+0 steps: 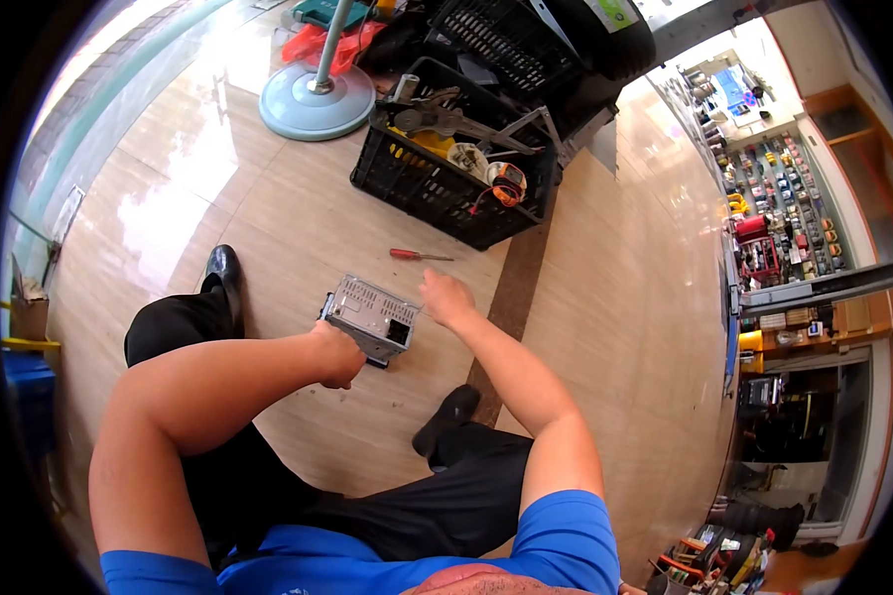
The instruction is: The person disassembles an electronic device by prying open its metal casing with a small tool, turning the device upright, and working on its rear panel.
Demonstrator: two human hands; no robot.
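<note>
A silver metal box unit (372, 309) with slotted vents and a dark front edge rests on the tiled floor between my feet. My left hand (339, 355) is closed at its near left side, with the fingers wrapped against the unit. At the unit's right end, my right hand (445, 297) is closed in a pinch, and what it holds there is too small to make out. A screwdriver with a red handle (405, 254) lies on the floor just beyond the unit.
Beyond the screwdriver stands a black crate (437, 203) full of tools and metal parts. A round grey stand base (318, 102) is left of it. Shelves with many small goods (789, 213) line the right side. A blue bin (32, 397) stands far left.
</note>
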